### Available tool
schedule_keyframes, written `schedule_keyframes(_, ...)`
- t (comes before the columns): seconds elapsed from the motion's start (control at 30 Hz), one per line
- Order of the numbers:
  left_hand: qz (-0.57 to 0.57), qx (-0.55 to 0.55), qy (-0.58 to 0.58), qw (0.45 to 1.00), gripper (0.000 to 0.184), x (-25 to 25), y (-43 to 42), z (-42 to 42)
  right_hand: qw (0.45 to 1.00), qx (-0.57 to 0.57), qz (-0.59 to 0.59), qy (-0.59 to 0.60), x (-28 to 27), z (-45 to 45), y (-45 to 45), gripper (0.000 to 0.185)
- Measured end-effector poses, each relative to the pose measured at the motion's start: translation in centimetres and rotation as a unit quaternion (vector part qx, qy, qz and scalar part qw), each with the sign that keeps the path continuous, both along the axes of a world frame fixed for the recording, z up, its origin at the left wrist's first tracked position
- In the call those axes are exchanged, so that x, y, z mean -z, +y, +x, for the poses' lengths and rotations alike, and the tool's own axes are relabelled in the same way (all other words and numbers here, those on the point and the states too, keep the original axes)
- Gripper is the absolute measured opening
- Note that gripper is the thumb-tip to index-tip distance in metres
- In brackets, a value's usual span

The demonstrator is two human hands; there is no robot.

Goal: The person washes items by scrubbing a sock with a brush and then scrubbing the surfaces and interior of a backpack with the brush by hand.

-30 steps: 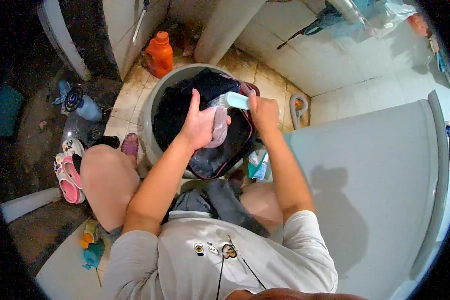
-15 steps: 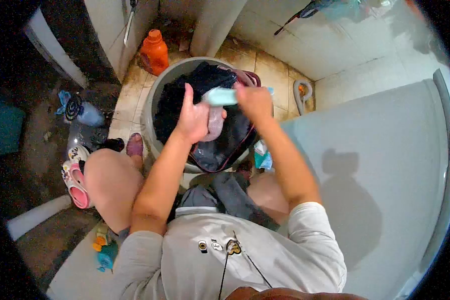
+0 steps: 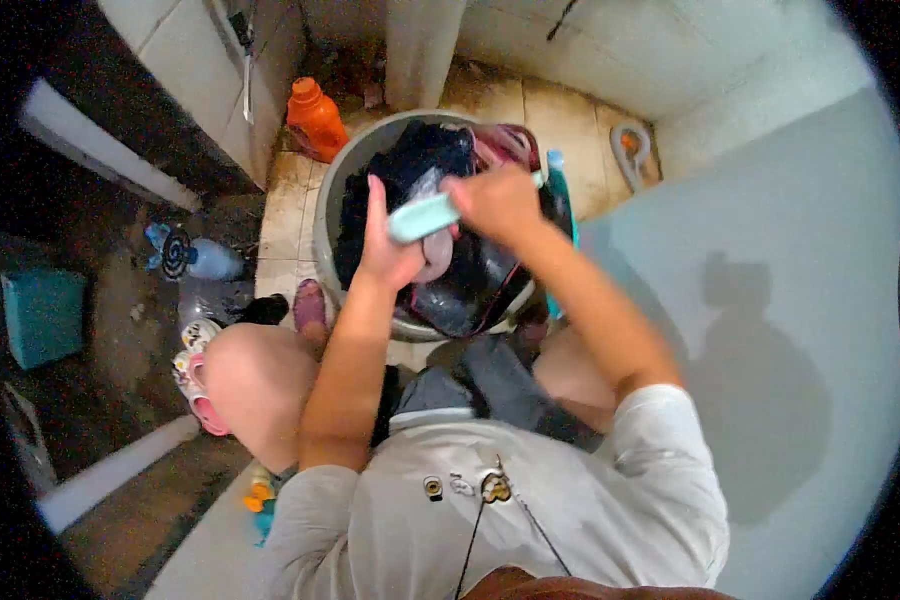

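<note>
In my right hand [image 3: 495,203] is a pale teal brush [image 3: 423,217], held by its handle with the fingers wrapped round it. The brush lies across a whitish-pink, strap-like piece of padded mesh [image 3: 437,256]. My left hand [image 3: 392,258] supports that strap from below, thumb pointing up and the other fingers mostly hidden beneath it. Under both hands, a black bag [image 3: 460,303] with dark pink trim fills a round grey tub [image 3: 328,195]. The brush's bristles are not visible.
An orange bottle [image 3: 316,122] stands behind the tub on the tiled floor. A grey hose [image 3: 627,160] curls near the wall. Left are a blue-capped clear bottle [image 3: 215,259], pink-and-white clogs [image 3: 198,375] and a teal bin [image 3: 44,318]. A pale partition [image 3: 650,270] rises on the right.
The brush has moved left and slightly down over the mesh strap, toward my left palm. My left hand keeps its hold. The whole view has shifted a little.
</note>
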State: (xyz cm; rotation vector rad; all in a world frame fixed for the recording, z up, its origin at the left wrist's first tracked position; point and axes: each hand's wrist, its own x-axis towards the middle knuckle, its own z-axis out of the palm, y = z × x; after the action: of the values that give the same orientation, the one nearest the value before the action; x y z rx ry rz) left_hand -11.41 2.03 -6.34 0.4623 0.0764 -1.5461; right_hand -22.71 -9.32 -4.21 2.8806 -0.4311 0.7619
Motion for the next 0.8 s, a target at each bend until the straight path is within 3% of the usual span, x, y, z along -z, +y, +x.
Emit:
schedule_keyframes(0.07, -0.209, 0.062, -0.068, 0.974, 0.091, 1.9, 0.0, 0.6, 0.985, 0.17, 0.01, 0.039, 0.3, -1.5, -2.9, 0.039)
schedule_keyframes(0.13, -0.185, 0.072, -0.045, 0.979, 0.09, 1.8, -0.1, -0.1, 0.983, 0.175, -0.007, 0.051, -1.1, -2.2, -2.7, 0.037)
schedule_keyframes(0.2, -0.16, 0.056, -0.034, 0.985, 0.089, 1.0, 0.5, 0.1, 0.996, 0.063, -0.011, 0.056, -1.3, -1.3, 0.3, 0.038)
schedule_keyframes(0.23, 0.015, -0.01, -0.017, 1.0, 0.09, -2.8, 0.7, -0.9, 1.0, 0.001, -0.005, 0.012, -0.5, -0.7, 1.4, 0.039)
schedule_keyframes(0.27, 0.025, 0.003, -0.031, 0.999, 0.09, -1.9, 0.2, -1.1, 1.0, 0.014, 0.006, -0.002, -0.2, -1.2, 0.6, 0.039)
schedule_keyframes(0.33, -0.153, 0.047, -0.115, 0.98, 0.09, 0.2, 0.0, -0.5, 0.981, 0.119, -0.028, 0.152, -0.9, -2.5, -2.6, 0.034)
schedule_keyframes(0.37, -0.103, 0.043, -0.067, 0.991, 0.09, -0.8, 0.1, -0.7, 0.981, 0.147, -0.042, 0.118, -1.0, -2.9, -3.9, 0.033)
schedule_keyframes(0.4, -0.127, 0.051, -0.058, 0.989, 0.091, -0.5, 0.1, -0.5, 0.985, 0.151, -0.026, 0.083, -1.0, -2.8, -3.4, 0.031)
schedule_keyframes(0.47, -0.178, 0.079, -0.038, 0.98, 0.093, 0.8, 0.4, 0.2, 0.999, 0.033, 0.039, 0.006, -1.0, -2.1, -0.2, 0.037)
schedule_keyframes(0.5, -0.06, 0.008, -0.008, 0.998, 0.094, -2.2, 0.3, -0.8, 0.999, -0.005, 0.002, 0.042, -1.3, -1.4, 1.0, 0.038)
schedule_keyframes(0.53, -0.069, 0.019, -0.07, 0.995, 0.091, -1.0, 0.3, -0.8, 0.999, -0.016, -0.02, 0.034, 0.0, -1.7, 0.8, 0.041)
schedule_keyframes(0.6, -0.13, 0.031, -0.093, 0.987, 0.094, 0.0, 0.3, -0.8, 0.993, 0.096, 0.046, 0.055, 0.4, -3.3, -2.1, 0.043)
schedule_keyframes(0.63, -0.345, 0.178, 0.14, 0.911, 0.096, 1.0, -0.5, 0.3, 0.996, 0.084, -0.002, 0.024, -0.6, -3.8, -2.7, 0.043)
schedule_keyframes(0.67, -0.342, 0.187, 0.134, 0.911, 0.096, 1.9, 0.3, 1.1, 0.996, 0.091, -0.001, 0.015, -0.7, -3.1, -1.6, 0.043)
schedule_keyframes(0.73, -0.142, 0.013, -0.078, 0.987, 0.096, -0.6, 1.4, -0.3, 0.999, 0.014, 0.027, 0.038, -0.9, -2.0, 1.2, 0.042)
schedule_keyframes(0.8, -0.144, 0.037, -0.068, 0.987, 0.096, -1.0, 0.4, -0.4, 0.999, -0.034, -0.011, 0.037, -0.8, -1.8, 1.2, 0.039)
